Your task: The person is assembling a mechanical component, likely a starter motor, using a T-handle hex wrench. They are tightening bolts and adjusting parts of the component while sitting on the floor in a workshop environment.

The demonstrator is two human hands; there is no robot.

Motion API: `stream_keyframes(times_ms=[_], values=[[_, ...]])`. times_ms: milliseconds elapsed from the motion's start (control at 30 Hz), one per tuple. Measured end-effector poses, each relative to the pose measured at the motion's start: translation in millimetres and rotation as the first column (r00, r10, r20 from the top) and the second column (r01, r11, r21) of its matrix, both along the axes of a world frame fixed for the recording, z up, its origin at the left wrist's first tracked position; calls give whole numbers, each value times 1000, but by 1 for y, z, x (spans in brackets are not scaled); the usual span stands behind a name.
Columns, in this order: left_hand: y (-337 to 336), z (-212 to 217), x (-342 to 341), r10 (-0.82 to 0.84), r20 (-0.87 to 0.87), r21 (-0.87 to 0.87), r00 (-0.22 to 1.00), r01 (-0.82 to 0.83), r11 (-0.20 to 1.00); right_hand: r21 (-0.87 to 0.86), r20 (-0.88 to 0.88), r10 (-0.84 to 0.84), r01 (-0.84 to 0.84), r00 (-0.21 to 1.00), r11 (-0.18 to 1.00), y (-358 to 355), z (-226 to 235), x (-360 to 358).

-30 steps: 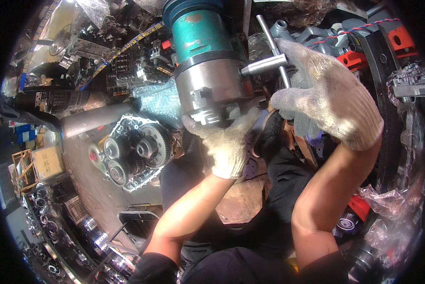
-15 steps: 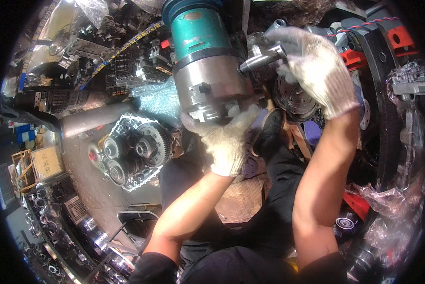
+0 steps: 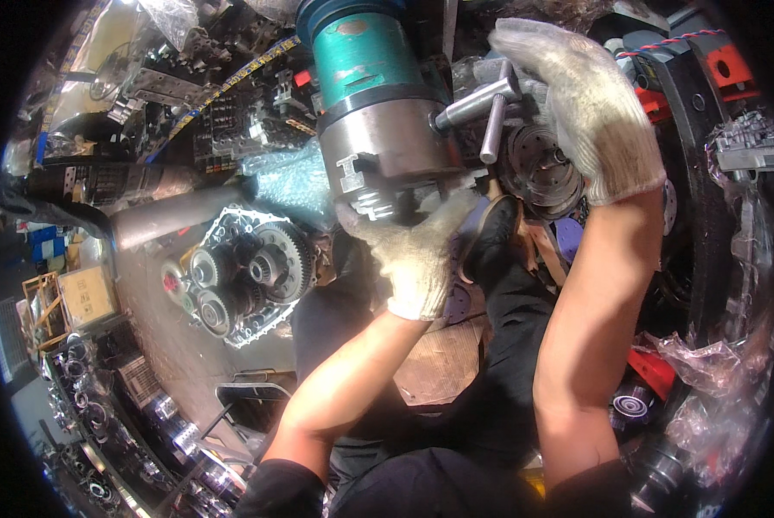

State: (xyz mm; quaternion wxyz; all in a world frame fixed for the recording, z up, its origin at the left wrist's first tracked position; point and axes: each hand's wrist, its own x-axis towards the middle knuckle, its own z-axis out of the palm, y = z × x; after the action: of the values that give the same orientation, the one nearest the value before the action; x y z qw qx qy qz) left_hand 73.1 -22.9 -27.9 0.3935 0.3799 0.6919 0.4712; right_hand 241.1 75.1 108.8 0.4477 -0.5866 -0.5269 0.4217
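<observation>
A steel lathe chuck sits on the front of a green cylindrical machine body. A T-handled chuck key is in the chuck's right side, its crossbar slanting downward. White knitted gloves cover both hands. My left hand cups the chuck's lower face at the jaws, thumb and fingers to either side. Whatever lies between those fingers is hidden by the glove. Just right of the key, my right hand is open, fingers stretched out, apart from the handle.
A gear housing with exposed gears stands on the floor to the left. Bubble wrap lies beside the chuck. Stacked metal discs are beneath my right hand. A dark upright beam and crumpled plastic film are at the right.
My right hand has come off the chuck key and moved slightly right. The key's crossbar now hangs down. The chuck has turned a little; my left hand stays at its face.
</observation>
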Motion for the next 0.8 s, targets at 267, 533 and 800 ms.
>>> stream_keyframes(times_ms=[267,533,800], values=[[-2,13,2,55,209,-21,976,-52,998,-147,-421,94,-170,902,975,-16,50,-33],[0,12,0,56,212,-6,976,-56,998,358,150,349,-380,925,853,-26,32,-22],[0,18,1,69,132,-13,989,-68,998,431,732,365,-806,575,405,-22,41,5]])
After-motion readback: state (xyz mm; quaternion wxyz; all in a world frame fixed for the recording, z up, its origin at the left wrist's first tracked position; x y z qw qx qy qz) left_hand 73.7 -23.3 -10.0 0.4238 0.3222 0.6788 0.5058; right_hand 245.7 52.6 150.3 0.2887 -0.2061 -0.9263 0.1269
